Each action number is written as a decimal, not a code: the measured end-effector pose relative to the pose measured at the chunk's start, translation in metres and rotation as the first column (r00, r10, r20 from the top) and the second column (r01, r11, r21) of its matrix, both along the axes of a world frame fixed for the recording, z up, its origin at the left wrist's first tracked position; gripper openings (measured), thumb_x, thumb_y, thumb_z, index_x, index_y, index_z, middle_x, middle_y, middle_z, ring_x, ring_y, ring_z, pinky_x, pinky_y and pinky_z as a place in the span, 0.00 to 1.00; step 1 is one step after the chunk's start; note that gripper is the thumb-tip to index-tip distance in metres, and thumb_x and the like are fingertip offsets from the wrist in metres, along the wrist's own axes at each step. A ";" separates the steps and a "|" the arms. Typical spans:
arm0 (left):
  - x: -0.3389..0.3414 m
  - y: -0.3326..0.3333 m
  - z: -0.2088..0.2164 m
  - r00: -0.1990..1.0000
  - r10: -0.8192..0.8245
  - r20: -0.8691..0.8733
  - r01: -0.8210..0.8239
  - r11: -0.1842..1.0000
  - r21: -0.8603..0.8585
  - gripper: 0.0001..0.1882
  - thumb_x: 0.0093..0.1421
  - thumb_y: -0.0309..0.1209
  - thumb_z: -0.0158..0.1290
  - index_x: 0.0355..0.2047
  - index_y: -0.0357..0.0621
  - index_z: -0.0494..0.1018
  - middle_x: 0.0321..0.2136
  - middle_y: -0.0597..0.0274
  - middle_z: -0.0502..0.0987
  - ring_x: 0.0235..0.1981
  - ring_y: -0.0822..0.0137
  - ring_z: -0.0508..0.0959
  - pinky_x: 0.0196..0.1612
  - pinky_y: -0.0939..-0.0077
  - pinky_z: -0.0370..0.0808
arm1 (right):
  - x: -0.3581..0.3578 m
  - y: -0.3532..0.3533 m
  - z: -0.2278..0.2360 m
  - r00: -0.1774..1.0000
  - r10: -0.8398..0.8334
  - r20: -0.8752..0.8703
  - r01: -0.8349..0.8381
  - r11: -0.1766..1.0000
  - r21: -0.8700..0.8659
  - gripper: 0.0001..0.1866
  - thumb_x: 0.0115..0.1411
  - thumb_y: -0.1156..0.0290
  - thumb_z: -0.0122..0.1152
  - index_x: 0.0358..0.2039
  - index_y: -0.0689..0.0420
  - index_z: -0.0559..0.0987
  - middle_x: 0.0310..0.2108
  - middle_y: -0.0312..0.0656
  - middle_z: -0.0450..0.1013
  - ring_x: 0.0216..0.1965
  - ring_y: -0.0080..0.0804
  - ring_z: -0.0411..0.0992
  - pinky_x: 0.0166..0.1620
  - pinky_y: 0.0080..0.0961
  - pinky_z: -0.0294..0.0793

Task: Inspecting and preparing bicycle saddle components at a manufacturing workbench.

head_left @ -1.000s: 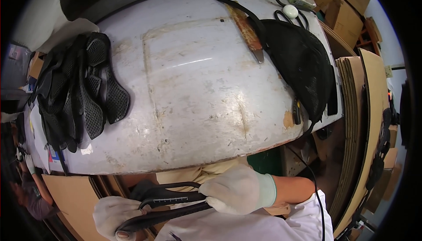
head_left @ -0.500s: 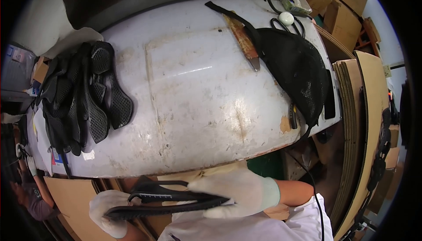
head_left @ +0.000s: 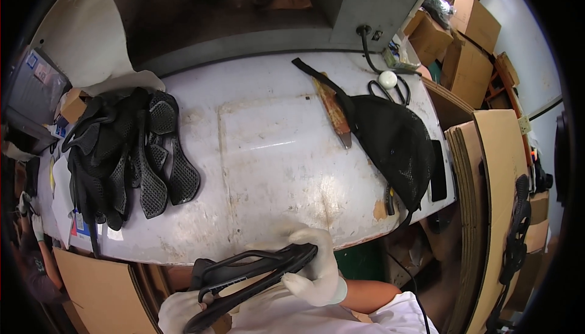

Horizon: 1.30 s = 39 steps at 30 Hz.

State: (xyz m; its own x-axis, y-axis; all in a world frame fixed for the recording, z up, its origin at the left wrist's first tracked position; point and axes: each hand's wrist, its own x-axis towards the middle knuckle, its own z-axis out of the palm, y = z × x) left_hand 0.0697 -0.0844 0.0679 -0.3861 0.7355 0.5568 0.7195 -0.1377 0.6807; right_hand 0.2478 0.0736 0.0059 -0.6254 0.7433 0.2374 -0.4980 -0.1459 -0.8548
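Both gloved hands hold a long black saddle-shaped frame [head_left: 253, 273] just off the near edge of the white surface [head_left: 274, 169], over the person's lap. The right hand [head_left: 317, 267] is wrapped around the frame's far end, fingers curled shut on it, right at the lip of the surface. The left hand [head_left: 180, 312] grips the near end low down, closed on it, though the picture's lower edge cuts off part of that hand. The frame runs tilted, its right end higher and nearer the surface edge, its rails showing as thin black bars.

The middle of the surface is bare, worn and scratched, with a faint rectangular outline in it. To the left a pile of black perforated pads [head_left: 131, 151] lies spread out, reaching close to the left edge. To the right a black mesh piece [head_left: 393, 139] lies along the curve of the right edge, a strap trailing toward the back. Just beside it lie a rusty flat blade [head_left: 335, 111], a pair of scissors [head_left: 396, 90] and a small white ball [head_left: 387, 79]. Beyond the right edge stand upright cardboard sheets [head_left: 487, 181], close to the surface. Brown boxes [head_left: 469, 41] are stacked further back.
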 end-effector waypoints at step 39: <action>0.014 -0.006 -0.032 0.952 0.259 0.164 -0.249 0.966 -0.074 0.37 0.76 0.56 0.34 0.31 0.30 0.72 0.22 0.47 0.80 0.25 0.54 0.82 0.31 0.65 0.78 | 0.009 0.003 -0.007 0.994 -0.024 0.102 0.024 1.000 0.000 0.33 0.53 0.80 0.77 0.54 0.58 0.65 0.50 0.50 0.71 0.50 0.36 0.74 0.57 0.35 0.74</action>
State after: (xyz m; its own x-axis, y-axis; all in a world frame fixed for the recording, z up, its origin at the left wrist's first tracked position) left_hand 0.0839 -0.0908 0.0354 -0.6497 0.6270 0.4298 0.5986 0.0735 0.7977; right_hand 0.2566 0.0767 -0.0012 -0.6286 0.7585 0.1721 -0.4113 -0.1363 -0.9013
